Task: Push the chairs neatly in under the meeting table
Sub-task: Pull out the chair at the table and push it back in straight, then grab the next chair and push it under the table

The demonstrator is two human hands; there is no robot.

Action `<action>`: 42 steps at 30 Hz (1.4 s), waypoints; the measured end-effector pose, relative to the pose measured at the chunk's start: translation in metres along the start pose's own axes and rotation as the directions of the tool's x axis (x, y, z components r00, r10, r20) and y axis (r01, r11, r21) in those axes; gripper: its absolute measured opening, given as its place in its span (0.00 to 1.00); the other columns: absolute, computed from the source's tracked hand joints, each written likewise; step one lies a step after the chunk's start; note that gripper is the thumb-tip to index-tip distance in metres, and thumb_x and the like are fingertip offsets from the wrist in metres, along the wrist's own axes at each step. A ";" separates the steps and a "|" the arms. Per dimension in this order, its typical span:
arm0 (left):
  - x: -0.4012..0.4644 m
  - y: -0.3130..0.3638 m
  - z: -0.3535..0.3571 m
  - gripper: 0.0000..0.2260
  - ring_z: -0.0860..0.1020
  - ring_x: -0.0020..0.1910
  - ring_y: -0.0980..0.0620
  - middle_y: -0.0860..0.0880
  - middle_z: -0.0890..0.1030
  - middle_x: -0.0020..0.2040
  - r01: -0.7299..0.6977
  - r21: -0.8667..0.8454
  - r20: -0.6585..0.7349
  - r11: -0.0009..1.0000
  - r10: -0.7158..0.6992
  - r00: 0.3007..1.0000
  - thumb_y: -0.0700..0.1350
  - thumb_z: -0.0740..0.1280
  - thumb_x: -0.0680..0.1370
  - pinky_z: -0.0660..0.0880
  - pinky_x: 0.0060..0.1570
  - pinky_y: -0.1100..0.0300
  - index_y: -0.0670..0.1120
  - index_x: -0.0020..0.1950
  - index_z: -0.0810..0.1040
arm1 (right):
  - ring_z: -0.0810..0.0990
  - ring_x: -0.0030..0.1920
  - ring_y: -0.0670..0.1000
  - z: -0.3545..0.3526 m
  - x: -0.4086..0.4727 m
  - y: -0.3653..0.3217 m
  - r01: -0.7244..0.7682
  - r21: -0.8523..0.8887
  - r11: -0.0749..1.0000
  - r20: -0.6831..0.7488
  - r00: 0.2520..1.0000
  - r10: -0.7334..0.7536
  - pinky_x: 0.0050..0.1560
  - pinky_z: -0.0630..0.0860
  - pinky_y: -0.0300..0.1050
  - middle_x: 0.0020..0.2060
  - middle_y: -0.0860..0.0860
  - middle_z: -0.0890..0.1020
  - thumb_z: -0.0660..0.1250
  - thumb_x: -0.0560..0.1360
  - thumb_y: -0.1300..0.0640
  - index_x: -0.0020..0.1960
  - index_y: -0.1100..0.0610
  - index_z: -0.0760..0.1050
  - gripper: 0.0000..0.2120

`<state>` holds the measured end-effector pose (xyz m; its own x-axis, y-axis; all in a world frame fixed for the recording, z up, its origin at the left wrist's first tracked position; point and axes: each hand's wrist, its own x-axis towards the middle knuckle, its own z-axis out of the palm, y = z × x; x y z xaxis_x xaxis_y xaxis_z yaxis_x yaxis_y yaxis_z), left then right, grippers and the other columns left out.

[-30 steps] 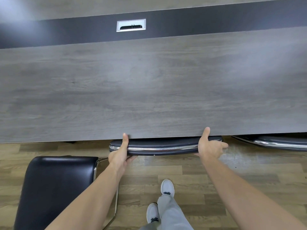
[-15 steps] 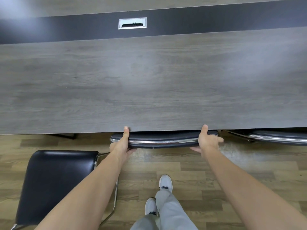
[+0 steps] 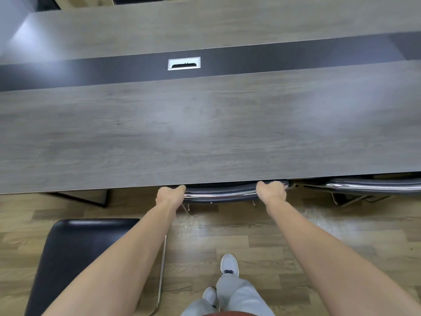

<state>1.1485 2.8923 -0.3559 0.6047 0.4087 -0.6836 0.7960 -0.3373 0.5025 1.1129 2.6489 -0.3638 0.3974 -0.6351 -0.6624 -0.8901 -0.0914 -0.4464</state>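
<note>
Both sets of fingers are curled round the chair back (image 3: 222, 194) at lower centre, held by left hand (image 3: 171, 195) and right hand (image 3: 271, 191), tucked under the table (image 3: 205, 137). Next, the pulled-out chair (image 3: 86, 258) at lower left likely needs pushing.

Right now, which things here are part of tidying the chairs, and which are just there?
Part of the job:
- middle chair, gripped by the left hand and right hand
- left chair, not pushed in
- right chair, tucked under
- meeting table

Just there:
- cable box in the table's dark strip
- wooden floor
</note>
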 end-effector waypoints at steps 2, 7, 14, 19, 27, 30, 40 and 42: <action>-0.005 0.003 -0.004 0.12 0.74 0.45 0.43 0.45 0.76 0.42 -0.043 0.067 0.020 0.997 0.042 0.999 0.48 0.67 0.77 0.69 0.44 0.57 0.39 0.46 0.74 | 0.74 0.60 0.61 0.000 -0.005 -0.001 0.056 -0.012 0.998 0.015 0.998 -0.055 0.45 0.67 0.43 0.58 0.64 0.77 0.63 0.75 0.53 0.61 0.67 0.73 0.21; -0.017 0.003 -0.013 0.10 0.72 0.46 0.47 0.49 0.75 0.46 -0.158 0.135 0.136 0.978 0.140 0.981 0.50 0.68 0.77 0.68 0.49 0.59 0.45 0.42 0.73 | 0.76 0.59 0.61 0.000 -0.033 -0.010 0.207 -0.097 0.974 -0.004 0.978 -0.208 0.55 0.72 0.48 0.63 0.62 0.74 0.62 0.77 0.54 0.62 0.65 0.72 0.18; -0.031 -0.002 -0.054 0.28 0.71 0.70 0.43 0.44 0.72 0.72 -0.304 0.196 0.197 0.932 0.266 0.943 0.54 0.66 0.78 0.67 0.64 0.56 0.39 0.73 0.69 | 0.73 0.64 0.61 0.013 -0.085 -0.019 0.354 -0.175 0.919 -0.013 0.932 -0.362 0.61 0.70 0.50 0.66 0.61 0.71 0.60 0.79 0.55 0.68 0.65 0.66 0.21; -0.037 -0.014 -0.095 0.31 0.67 0.73 0.43 0.45 0.68 0.75 -0.435 0.273 0.232 0.858 0.381 0.895 0.55 0.65 0.79 0.65 0.68 0.55 0.40 0.77 0.64 | 0.70 0.68 0.60 0.028 -0.127 -0.017 0.448 -0.224 0.865 -0.021 0.886 -0.464 0.64 0.68 0.48 0.69 0.60 0.70 0.59 0.80 0.56 0.72 0.65 0.64 0.23; -0.047 -0.045 -0.142 0.28 0.67 0.74 0.44 0.45 0.69 0.75 -0.596 0.353 0.226 0.721 0.553 0.802 0.54 0.64 0.80 0.64 0.71 0.54 0.41 0.76 0.66 | 0.65 0.73 0.57 0.047 -0.186 0.003 0.627 -0.345 0.699 -0.002 0.744 -0.668 0.71 0.62 0.48 0.72 0.57 0.68 0.56 0.81 0.56 0.74 0.63 0.64 0.23; -0.054 -0.054 -0.149 0.28 0.68 0.73 0.44 0.45 0.71 0.74 -0.628 0.364 0.228 0.688 0.588 0.776 0.54 0.63 0.80 0.65 0.69 0.55 0.41 0.76 0.66 | 0.67 0.70 0.57 0.045 -0.201 0.014 0.650 -0.426 0.629 0.010 0.699 -0.715 0.67 0.66 0.50 0.68 0.58 0.72 0.56 0.81 0.56 0.70 0.64 0.68 0.20; -0.087 -0.081 -0.166 0.23 0.72 0.69 0.45 0.45 0.74 0.71 -0.774 0.444 0.314 0.452 0.730 0.607 0.53 0.61 0.81 0.67 0.66 0.54 0.42 0.73 0.69 | 0.73 0.64 0.59 0.030 -0.233 0.051 0.605 -0.553 0.572 -0.020 0.677 -0.736 0.59 0.71 0.52 0.63 0.57 0.76 0.55 0.81 0.53 0.66 0.60 0.71 0.18; -0.097 -0.089 -0.168 0.21 0.74 0.65 0.44 0.44 0.76 0.67 -0.775 0.450 0.306 0.444 0.738 0.601 0.52 0.60 0.82 0.69 0.63 0.54 0.41 0.70 0.71 | 0.74 0.63 0.59 0.027 -0.238 0.062 0.603 -0.568 0.560 -0.018 0.671 -0.741 0.58 0.72 0.52 0.62 0.57 0.76 0.55 0.81 0.53 0.65 0.60 0.71 0.17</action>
<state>1.0230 3.0250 -0.2453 0.9434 -0.2632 -0.2021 -0.1263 -0.8479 0.5148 0.9689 2.8146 -0.2502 0.9223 -0.3726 -0.1029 -0.3857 -0.8699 -0.3073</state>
